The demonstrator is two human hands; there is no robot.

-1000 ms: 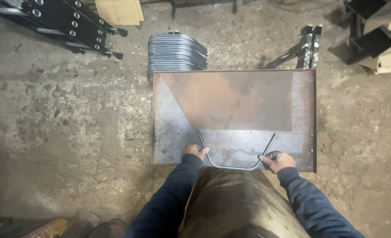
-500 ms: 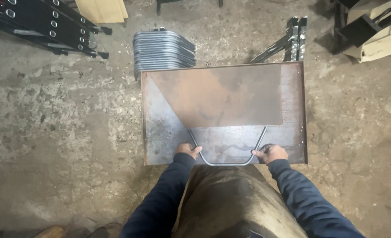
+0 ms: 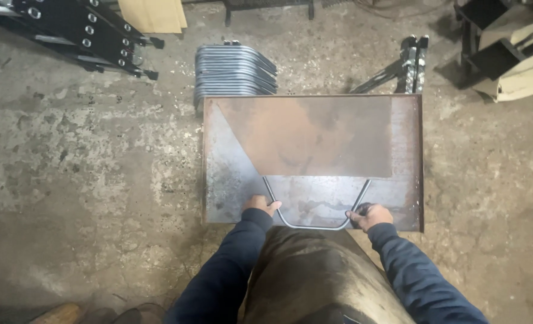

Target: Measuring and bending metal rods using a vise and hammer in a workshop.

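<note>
A thin U-shaped bent metal rod (image 3: pixel 314 227) lies on a rusty steel plate (image 3: pixel 314 132) that rests flat in front of me. My left hand (image 3: pixel 259 205) grips the rod's left bend, and my right hand (image 3: pixel 369 215) grips the right bend. The rod's two ends point away from me, toward the brown rust patch on the plate. Both my arms wear dark blue sleeves, and my dark trousers fill the bottom middle of the view.
A stack of several bent metal rods (image 3: pixel 233 71) lies just beyond the plate's far left corner. Black metal frames (image 3: pixel 80 30) lie at the top left, a black bracket (image 3: pixel 404 63) beyond the plate's far right, dark stands and cardboard (image 3: pixel 506 54) at the top right. The floor is concrete.
The view has shifted slightly, and the plate sits a little differently in the frame. My hands stay on the rod at the plate's near edge.
</note>
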